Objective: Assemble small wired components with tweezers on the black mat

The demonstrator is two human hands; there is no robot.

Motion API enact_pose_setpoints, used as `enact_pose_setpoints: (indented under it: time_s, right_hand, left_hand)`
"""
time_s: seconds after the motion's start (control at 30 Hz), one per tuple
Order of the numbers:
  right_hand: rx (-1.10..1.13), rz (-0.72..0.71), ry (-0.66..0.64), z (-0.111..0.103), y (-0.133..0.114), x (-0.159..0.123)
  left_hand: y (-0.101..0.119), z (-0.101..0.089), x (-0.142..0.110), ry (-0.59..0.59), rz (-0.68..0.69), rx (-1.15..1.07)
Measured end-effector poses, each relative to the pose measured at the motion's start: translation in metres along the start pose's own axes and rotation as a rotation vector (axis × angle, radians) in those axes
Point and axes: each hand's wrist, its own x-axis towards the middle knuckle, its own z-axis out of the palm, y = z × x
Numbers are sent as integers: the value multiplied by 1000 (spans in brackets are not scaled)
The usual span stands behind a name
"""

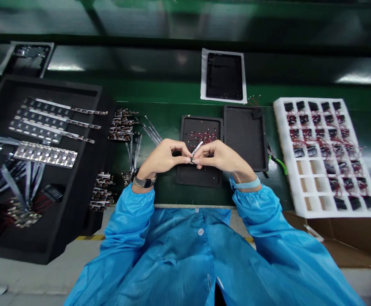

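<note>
My left hand (169,157) and my right hand (217,156) meet above a shallow black tray (200,179). Both hands pinch a small flex cable (197,147) between thumb and fingertips; its pale strip slants up to the right and its dark end sits at the fingertips. Fine detail of that end is hidden by my fingers. Just behind my hands, a tangle of small red-wired parts (204,136) lies in the tray. To its right is a second black tray (245,140), apart from my right hand.
At left stands a large black bin (54,212) with flex strips and boards. Bundled flex cables (122,123) lie beside it. On the right are green-handled cutters (277,162) and a white foam tray (300,204) of black parts. A tablet-like panel (224,76) lies behind.
</note>
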Motion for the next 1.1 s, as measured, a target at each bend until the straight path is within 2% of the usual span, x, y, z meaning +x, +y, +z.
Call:
enact_pose_setpoints:
  time_s: [0.27, 0.5, 0.57, 0.6, 0.73, 0.8, 0.87, 0.97, 1.1]
  right_hand:
    - [12, -12, -2, -1, 2, 0]
    - [-12, -42, 23, -2, -2, -1]
    - [-52, -101, 145, -13, -5, -7]
    - [-58, -138, 257, -22, -5, -11]
    - [85, -279, 817, -71, 11, -29]
    - [205, -312, 974, -94, 25, -34]
    - [313, -305, 1047, -109, 40, -35]
    - [418, -248, 1092, -117, 56, -30]
    - [453, -189, 1122, -117, 65, -23]
  left_hand:
    - [1, 2, 1, 6, -22, -43]
    - [8, 2, -1, 22, -33, 20]
    - [15, 1, -3, 54, -16, 54]
    - [21, 0, -4, 85, -1, 85]
    - [60, 0, -1, 225, 104, 232]
    - [82, 1, 13, 262, 176, 271]
    - [100, 3, 40, 282, 246, 299]
    - [117, 7, 98, 303, 314, 352]
    - [120, 14, 183, 399, 345, 357]
